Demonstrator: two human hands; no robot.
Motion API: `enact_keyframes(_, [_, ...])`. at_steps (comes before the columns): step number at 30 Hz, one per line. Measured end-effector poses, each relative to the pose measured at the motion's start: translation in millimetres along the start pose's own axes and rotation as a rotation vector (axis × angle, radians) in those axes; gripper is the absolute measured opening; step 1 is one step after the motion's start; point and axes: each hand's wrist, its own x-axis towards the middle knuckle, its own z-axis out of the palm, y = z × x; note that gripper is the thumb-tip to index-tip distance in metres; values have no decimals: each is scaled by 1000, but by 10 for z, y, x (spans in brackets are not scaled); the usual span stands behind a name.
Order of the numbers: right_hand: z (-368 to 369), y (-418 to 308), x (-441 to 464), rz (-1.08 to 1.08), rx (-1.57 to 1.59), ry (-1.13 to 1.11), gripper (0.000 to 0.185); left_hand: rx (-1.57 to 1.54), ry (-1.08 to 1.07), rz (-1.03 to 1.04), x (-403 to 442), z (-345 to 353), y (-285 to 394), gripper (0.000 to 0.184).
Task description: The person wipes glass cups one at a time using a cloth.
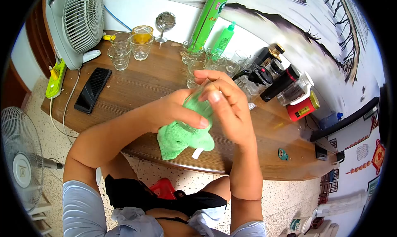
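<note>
Both hands meet in front of me, above the near part of the wooden table. My left hand (178,112) is wrapped round a clear drinking glass (199,105), its thumb lying across the side. At the upper end of the glass, my right hand (225,102) bends its fingers over the rim, the thumb near the opening; part of the glass is hidden behind the fingers. A light green cloth (175,141) with a white tag hangs just below the glass and both hands, near the table's front edge.
Three glasses (141,48) and a fan (80,21) stand at the back left, near a black phone (93,91). Several glasses (194,71), green bottles (223,40), a coffee pot (258,76) and a red tin (302,108) line the back.
</note>
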Motion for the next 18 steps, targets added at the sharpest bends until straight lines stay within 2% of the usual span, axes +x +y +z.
enact_keyframes(1, [-39,-5,1,-25,36,-25,23,-179,-56,-147,-52,-16,61,58])
enact_keyframes(2, [-71,-6,5,-50,72,-50,23,-159,-138,-204,-56,-88,28,60])
enact_keyframes(5, [-87,16,-10,-63,74,-56,20,-99,-56,-110,-61,7,28,60])
enact_keyframes(8, [40,-33,0,-91,-113,6,17,287,79,168,37,9,-20,60])
enact_keyframes(11, [171,-16,-17,-57,-236,54,14,565,220,279,64,-75,-114,61])
enact_keyframes(15, [168,45,-26,11,-284,107,18,462,209,197,78,-72,-82,61])
enact_keyframes(18, [162,67,-20,-57,-374,258,25,283,243,214,131,-99,-128,60])
